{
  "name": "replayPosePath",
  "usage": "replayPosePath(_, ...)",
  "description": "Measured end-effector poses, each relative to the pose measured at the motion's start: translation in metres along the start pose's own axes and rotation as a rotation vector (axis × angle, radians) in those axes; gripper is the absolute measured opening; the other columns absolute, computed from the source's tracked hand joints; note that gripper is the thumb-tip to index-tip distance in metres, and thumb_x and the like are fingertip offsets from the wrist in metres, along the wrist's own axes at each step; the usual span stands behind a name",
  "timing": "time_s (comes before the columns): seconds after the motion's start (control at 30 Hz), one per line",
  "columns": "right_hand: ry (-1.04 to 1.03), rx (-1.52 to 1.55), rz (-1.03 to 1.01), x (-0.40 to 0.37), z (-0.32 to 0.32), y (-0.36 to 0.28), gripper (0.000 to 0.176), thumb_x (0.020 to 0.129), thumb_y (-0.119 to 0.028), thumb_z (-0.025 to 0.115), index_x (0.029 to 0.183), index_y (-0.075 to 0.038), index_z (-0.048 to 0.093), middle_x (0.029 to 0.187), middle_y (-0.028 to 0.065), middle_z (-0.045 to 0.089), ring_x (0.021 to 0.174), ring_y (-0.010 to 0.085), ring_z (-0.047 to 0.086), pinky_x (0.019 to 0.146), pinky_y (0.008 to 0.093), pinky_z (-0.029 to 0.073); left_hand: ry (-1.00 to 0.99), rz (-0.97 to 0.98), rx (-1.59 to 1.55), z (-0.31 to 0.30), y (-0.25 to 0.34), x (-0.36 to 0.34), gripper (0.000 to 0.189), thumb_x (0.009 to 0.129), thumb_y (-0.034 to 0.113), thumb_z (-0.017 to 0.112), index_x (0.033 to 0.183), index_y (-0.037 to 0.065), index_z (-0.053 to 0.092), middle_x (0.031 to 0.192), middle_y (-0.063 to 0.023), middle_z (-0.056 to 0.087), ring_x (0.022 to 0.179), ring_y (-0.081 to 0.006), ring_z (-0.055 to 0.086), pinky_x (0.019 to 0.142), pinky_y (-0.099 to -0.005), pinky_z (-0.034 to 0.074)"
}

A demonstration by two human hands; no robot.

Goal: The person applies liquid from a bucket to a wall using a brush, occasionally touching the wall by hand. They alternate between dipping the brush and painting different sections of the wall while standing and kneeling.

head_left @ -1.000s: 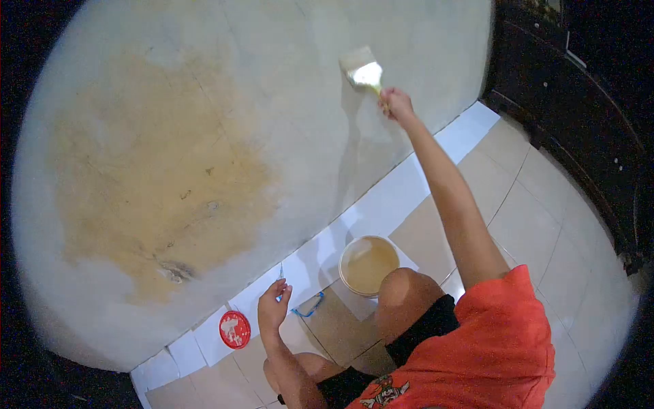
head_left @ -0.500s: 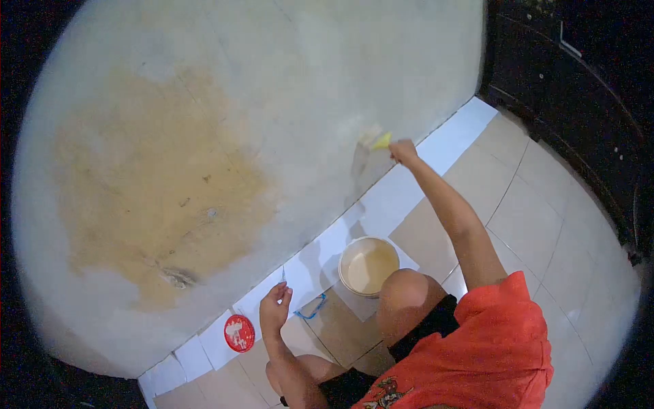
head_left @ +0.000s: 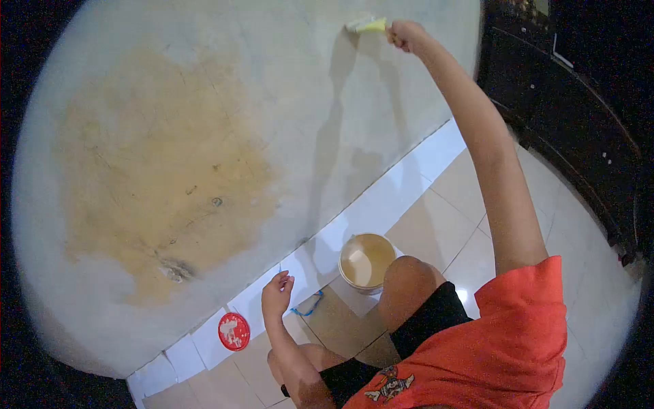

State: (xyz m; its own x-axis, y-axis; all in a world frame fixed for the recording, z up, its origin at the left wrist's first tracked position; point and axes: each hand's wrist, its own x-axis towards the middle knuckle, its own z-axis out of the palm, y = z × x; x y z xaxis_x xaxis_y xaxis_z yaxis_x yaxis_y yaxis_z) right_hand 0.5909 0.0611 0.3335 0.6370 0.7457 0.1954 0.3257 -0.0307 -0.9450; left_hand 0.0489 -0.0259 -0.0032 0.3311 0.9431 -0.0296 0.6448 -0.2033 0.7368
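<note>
My right hand point(head_left: 407, 35) is closed around a yellow paintbrush point(head_left: 371, 26), whose whitish end is at the pale wall point(head_left: 300, 75), high up. The brush casts a long shadow down the wall. My left hand point(head_left: 277, 294) hangs loosely above the paper strip, fingers slightly curled and apart, with nothing clear between them. Between my left hand and my right knee, a white bucket point(head_left: 381, 288) on the floor holds cream-coloured paint point(head_left: 371, 262). A red lid point(head_left: 234, 332) smeared with white lies left of my left hand.
White paper sheets point(head_left: 402, 187) run along the foot of the wall over the tiled floor point(head_left: 456, 184). A blue strip point(head_left: 313, 304) lies near the bucket. The wall has a large yellowish patch point(head_left: 163, 177) with damaged spots. Dark furniture point(head_left: 545, 102) stands at the right.
My right hand has moved up the wall with the paintbrush, my arm stretching further out. My left hand has barely moved. The view has shifted slightly.
</note>
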Motion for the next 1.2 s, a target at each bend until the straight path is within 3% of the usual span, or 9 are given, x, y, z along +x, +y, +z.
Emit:
replayPosePath(0.13,0.024,0.282,-0.135,0.006,-0.013,-0.039,0.020,0.086,-0.022,0.044,0.078,-0.008,0.055,0.062,-0.0004,0.053,0.045,0.0081,0.041,0.038,0.0252,0.030,-0.004,0.011,0.007,0.001,0.000,0.001,0.035,0.082,0.025,0.060,0.107,0.000,0.058,0.096,-0.0157,0.064,0.087,-0.0224,0.064,0.075,-0.0304,0.049)
replayPosePath(0.2,0.243,0.255,-0.104,-0.044,0.003,-0.068,0.019,0.083,-0.010,0.045,0.068,-0.004,0.055,0.057,0.0018,0.047,0.045,0.0104,0.037,0.041,0.0274,0.030,0.024,0.022,0.012,-0.002,0.007,-0.003,0.036,0.082,0.026,0.060,0.107,0.001,0.058,0.097,-0.0158,0.064,0.087,-0.0231,0.064,0.074,-0.0305,0.049)
replayPosePath(0.3,0.018,0.240,-0.161,0.013,0.020,-0.013,0.016,0.085,-0.020,0.045,0.083,-0.009,0.056,0.067,-0.0005,0.055,0.046,0.0081,0.042,0.039,0.0240,0.031,0.036,-0.009,0.017,-0.004,0.006,-0.006,0.036,0.082,0.026,0.060,0.107,0.001,0.058,0.097,-0.0158,0.064,0.087,-0.0231,0.064,0.074,-0.0307,0.049)
replayPosePath(0.57,0.016,0.459,0.018,-0.012,0.080,0.178,0.011,0.081,-0.019,0.054,0.082,-0.008,0.053,0.062,0.0050,0.057,0.039,0.0118,0.044,0.032,0.0277,0.031,0.040,-0.027,0.021,-0.013,0.012,-0.021,0.035,0.083,0.026,0.060,0.108,0.001,0.058,0.096,-0.0151,0.064,0.089,-0.0210,0.063,0.077,-0.0310,0.048)
replayPosePath(0.8,-0.006,0.246,0.190,-0.060,0.108,0.332,0.012,0.082,-0.021,0.053,0.082,-0.009,0.051,0.059,0.0040,0.055,0.038,0.0103,0.042,0.031,0.0260,0.029,0.011,-0.094,0.094,-0.008,0.014,-0.025,0.036,0.084,0.028,0.058,0.108,0.002,0.058,0.096,-0.0142,0.064,0.088,-0.0198,0.062,0.079,-0.0318,0.047)
replayPosePath(0.97,0.005,0.089,0.333,-0.095,0.104,0.385,0.014,0.078,-0.021,0.054,0.079,-0.008,0.052,0.057,0.0055,0.056,0.038,0.0110,0.044,0.032,0.0270,0.031,0.035,-0.062,0.157,-0.004,0.022,-0.026,0.031,0.082,0.022,0.061,0.107,0.002,0.059,0.092,-0.0135,0.065,0.084,-0.0188,0.064,0.075,-0.0307,0.048)
replayPosePath(1.07,-0.011,-0.148,0.361,-0.087,0.090,0.387,0.017,0.072,-0.022,0.055,0.070,-0.005,0.060,0.058,0.0109,0.061,0.040,0.0176,0.052,0.042,0.0325,0.044,0.035,-0.045,0.164,-0.001,0.018,-0.025,0.032,0.083,0.023,0.061,0.107,0.002,0.059,0.092,-0.0133,0.065,0.084,-0.0191,0.064,0.075,-0.0309,0.048)
replayPosePath(1.13,-0.164,-0.353,0.252,-0.068,0.083,0.372,0.024,0.070,-0.024,0.052,0.059,-0.005,0.060,0.059,0.0122,0.061,0.045,0.0191,0.056,0.050,0.0342,0.047,0.040,-0.041,0.153,0.000,0.020,-0.024,0.032,0.083,0.023,0.060,0.107,0.002,0.059,0.092,-0.0133,0.065,0.084,-0.0193,0.064,0.075,-0.0310,0.048)
replayPosePath(1.2,-0.141,-0.397,-0.011,-0.033,0.084,0.357,0.029,0.070,-0.027,0.050,0.055,-0.005,0.060,0.056,0.0109,0.060,0.047,0.0176,0.057,0.050,0.0339,0.047,0.022,-0.094,0.169,0.001,0.025,-0.024,0.032,0.084,0.023,0.059,0.107,0.002,0.059,0.092,-0.0134,0.065,0.084,-0.0196,0.063,0.076,-0.0311,0.048)
